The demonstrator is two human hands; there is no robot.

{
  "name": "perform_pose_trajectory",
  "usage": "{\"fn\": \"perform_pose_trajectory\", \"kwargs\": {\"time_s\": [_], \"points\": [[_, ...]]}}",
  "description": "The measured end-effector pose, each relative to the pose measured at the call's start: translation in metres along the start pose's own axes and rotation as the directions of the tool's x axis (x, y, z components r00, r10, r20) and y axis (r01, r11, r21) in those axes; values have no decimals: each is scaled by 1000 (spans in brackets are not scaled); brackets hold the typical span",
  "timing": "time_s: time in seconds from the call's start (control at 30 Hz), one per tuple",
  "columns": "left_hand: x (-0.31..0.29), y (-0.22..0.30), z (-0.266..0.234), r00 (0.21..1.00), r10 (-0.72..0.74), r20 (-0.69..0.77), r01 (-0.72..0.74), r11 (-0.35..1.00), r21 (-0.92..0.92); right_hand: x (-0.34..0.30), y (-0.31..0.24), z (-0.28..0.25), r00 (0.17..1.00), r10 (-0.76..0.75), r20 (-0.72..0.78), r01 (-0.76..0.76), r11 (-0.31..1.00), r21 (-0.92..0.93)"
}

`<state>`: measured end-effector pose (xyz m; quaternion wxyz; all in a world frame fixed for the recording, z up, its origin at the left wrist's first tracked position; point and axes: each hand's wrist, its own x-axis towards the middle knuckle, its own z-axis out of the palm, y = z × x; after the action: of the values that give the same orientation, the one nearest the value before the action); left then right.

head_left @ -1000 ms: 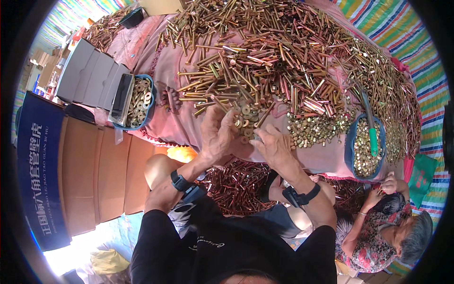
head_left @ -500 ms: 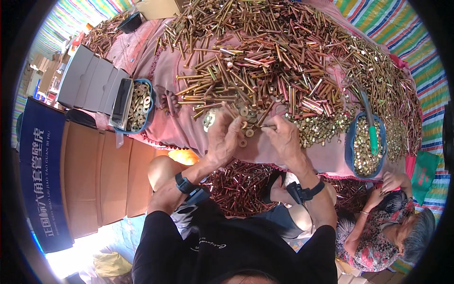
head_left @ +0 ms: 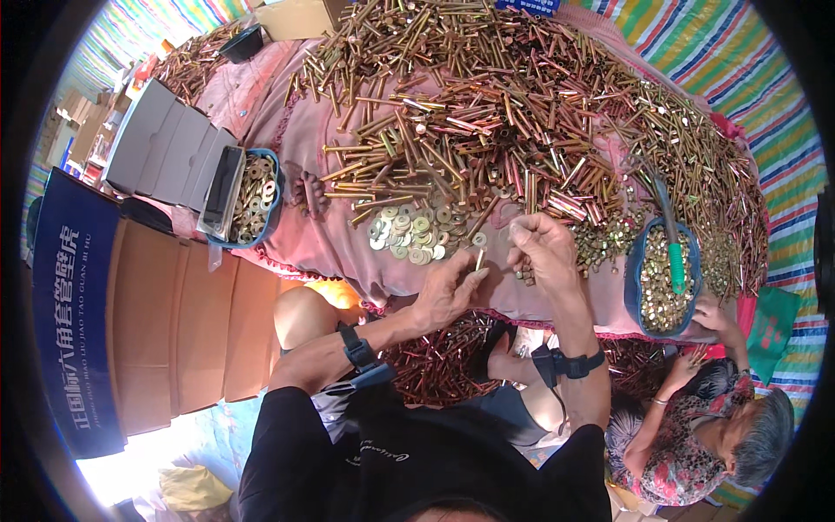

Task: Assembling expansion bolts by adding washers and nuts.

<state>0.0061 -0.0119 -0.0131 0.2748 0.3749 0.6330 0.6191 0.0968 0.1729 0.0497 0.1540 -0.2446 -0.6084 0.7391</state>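
- Nearest, the left hand (head_left: pixel 452 291) is closed in a pinch, thumb against fingers, around a slim metal bolt (head_left: pixel 480 259) whose shank stands up past the thumb.
- Close by on its right, the right hand (head_left: pixel 548 247) is raised with thumb and fingertips curled together; whether it has hold of anything small, I cannot tell.
- The bolt should be light, stiff and hard to damage; its smooth, narrow shank could roll or slip between the fingertips. A pinch about mid-shank, thumb opposing fingers, looks the surest hold, leaving the end clear.
- It sits in the gap between the hands, on the right hand's near-left side, just above the pink cloth (head_left: pixel 335 252) spread over the desk.
- Just beyond the left hand, flat washers (head_left: pixel 421 224) lie overlapping; thin and rigid, they would probably lift best by an edge.
- To the right of the right hand, loose nuts (head_left: pixel 609 233) are scattered near a blue tub (head_left: pixel 633 280) of more nuts, small enough to need fingertips.
- Farther out, beyond both hands, the large bolt heap (head_left: pixel 513 130) lies tangled; its pieces may catch on each other, so a protruding end seems the handiest grip.
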Motion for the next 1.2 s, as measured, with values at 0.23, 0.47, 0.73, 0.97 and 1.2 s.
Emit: {"fn": "perform_pose_trajectory", "kwargs": {"time_s": [0.23, 0.47, 0.73, 0.97, 1.2], "points": [[6, -14, 16, 994, 96, -50, -91, 992, 83, -16, -4, 11, 996, -37, 84, 44, 996, -81], [12, -7, 15, 973, 226, -46, -205, 938, 279, -25, -14, 12, 997, -68, 33, 73, 980, -184], [16, 7, 20, 979, 173, -104, -143, 957, 252, -20, -18, -6, 918, -384, -96, 273, 790, -549], [16, 4, 19, 997, -8, -74, 10, 1000, 29, 2, -8, -52, 827, -558, -70, 175, 374, -911], [15, 7, 16, 994, 37, -105, -22, 989, 146, 5, -6, -50, 902, -428, 58, 191, 274, -942]]}}
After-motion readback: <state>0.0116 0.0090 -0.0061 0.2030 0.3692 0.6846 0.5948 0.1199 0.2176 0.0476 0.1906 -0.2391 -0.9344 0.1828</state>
